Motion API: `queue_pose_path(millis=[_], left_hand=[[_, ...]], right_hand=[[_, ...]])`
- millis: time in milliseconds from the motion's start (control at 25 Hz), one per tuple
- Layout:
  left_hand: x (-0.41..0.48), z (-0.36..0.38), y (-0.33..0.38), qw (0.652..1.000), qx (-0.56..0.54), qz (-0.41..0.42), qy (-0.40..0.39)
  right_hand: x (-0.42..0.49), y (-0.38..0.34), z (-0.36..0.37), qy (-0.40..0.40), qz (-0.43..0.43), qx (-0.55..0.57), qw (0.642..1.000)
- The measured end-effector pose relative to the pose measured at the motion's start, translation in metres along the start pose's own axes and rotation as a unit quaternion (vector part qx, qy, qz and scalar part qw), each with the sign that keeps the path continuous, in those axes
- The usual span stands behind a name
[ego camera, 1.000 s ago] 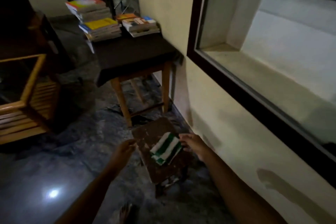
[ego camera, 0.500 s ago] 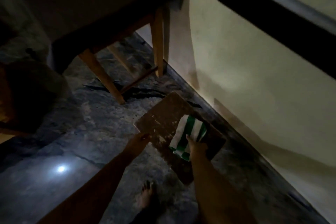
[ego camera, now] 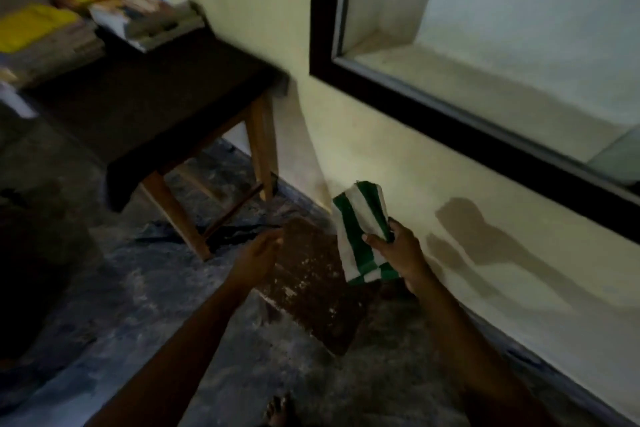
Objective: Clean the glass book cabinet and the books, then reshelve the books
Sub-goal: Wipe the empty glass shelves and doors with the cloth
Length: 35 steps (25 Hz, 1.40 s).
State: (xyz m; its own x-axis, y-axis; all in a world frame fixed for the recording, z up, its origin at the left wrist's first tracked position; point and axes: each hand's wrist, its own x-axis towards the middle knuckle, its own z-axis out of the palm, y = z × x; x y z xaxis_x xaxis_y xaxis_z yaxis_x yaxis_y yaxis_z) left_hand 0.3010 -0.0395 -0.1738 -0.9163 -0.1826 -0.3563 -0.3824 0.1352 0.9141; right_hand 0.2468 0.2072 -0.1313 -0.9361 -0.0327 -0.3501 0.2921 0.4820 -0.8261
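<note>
My right hand (ego camera: pixel 398 250) grips a folded green-and-white striped cloth (ego camera: pixel 362 225), lifted off the low brown stool (ego camera: pixel 311 288) that stands by the wall. My left hand (ego camera: pixel 258 255) hovers at the stool's left edge with fingers loosely apart, holding nothing. The glass book cabinet (ego camera: pixel 485 45) is a black-framed recess in the wall at upper right, and its shelf looks bare. Several stacked books (ego camera: pixel 104 21) lie on the dark-topped wooden table (ego camera: pixel 166 97) at upper left, blurred.
The floor (ego camera: pixel 121 305) is dark mottled stone. My bare foot (ego camera: pixel 278 411) shows at the bottom edge. The table's wooden legs (ego camera: pixel 261 149) stand close to the wall behind the stool. My arm's shadow (ego camera: pixel 485 239) falls on the cream wall.
My right hand has picked the striped cloth up off the stool. My left hand has let go of the stool's edge. The view has tilted back up to the cabinet.
</note>
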Motion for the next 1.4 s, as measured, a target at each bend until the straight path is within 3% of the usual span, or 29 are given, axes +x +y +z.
queue_pose_path(millis=[80, 240, 400, 640, 720, 840, 920, 1000, 1040, 1080, 1160, 1280, 1400], left_hand=[[-0.006, 0.0, 0.052, 0.995, -0.028, 0.095, -0.019], [0.002, 0.004, 0.17, 0.97, 0.019, 0.24, -0.026], [0.044, -0.003, 0.279, 0.894, 0.12, 0.431, -0.012], [0.115, -0.017, 0.416, 0.76, 0.192, 0.62, 0.029], [0.137, -0.016, 0.449, 0.736, 0.211, 0.643, 0.024], [0.169, -0.005, 0.472, 0.711, 0.244, 0.66, -0.006], [0.188, 0.004, 0.473, 0.702, 0.254, 0.665, -0.018], [0.202, 0.015, 0.471, 0.699, 0.269, 0.662, -0.024], [0.208, 0.02, 0.468, 0.698, 0.279, 0.659, -0.027], [0.211, 0.025, 0.465, 0.698, 0.282, 0.658, -0.031], [0.213, 0.034, 0.46, 0.684, 0.276, 0.674, -0.033], [0.208, 0.052, 0.462, 0.652, 0.277, 0.704, -0.047], [0.196, 0.071, 0.447, 0.657, 0.273, 0.699, -0.07]], right_hand=[[-0.024, -0.038, -0.041, 0.035, -0.072, 0.002, 0.997], [-0.056, -0.12, -0.1, 0.13, -0.16, -0.003, 0.978], [-0.064, -0.204, -0.143, 0.235, -0.254, -0.069, 0.936], [-0.038, -0.337, -0.19, 0.419, -0.314, -0.194, 0.83], [-0.011, -0.381, -0.208, 0.47, -0.308, -0.26, 0.785], [0.045, -0.419, -0.229, 0.531, -0.257, -0.421, 0.688], [0.085, -0.414, -0.235, 0.465, -0.169, -0.516, 0.699], [0.109, -0.39, -0.232, 0.385, -0.101, -0.52, 0.755], [0.115, -0.376, -0.227, 0.386, -0.117, -0.489, 0.773], [0.116, -0.363, -0.223, 0.415, -0.165, -0.454, 0.771], [0.108, -0.344, -0.216, 0.491, -0.259, -0.402, 0.729], [0.09, -0.327, -0.228, 0.529, -0.25, -0.388, 0.712], [0.08, -0.301, -0.234, 0.51, -0.223, -0.4, 0.728]])
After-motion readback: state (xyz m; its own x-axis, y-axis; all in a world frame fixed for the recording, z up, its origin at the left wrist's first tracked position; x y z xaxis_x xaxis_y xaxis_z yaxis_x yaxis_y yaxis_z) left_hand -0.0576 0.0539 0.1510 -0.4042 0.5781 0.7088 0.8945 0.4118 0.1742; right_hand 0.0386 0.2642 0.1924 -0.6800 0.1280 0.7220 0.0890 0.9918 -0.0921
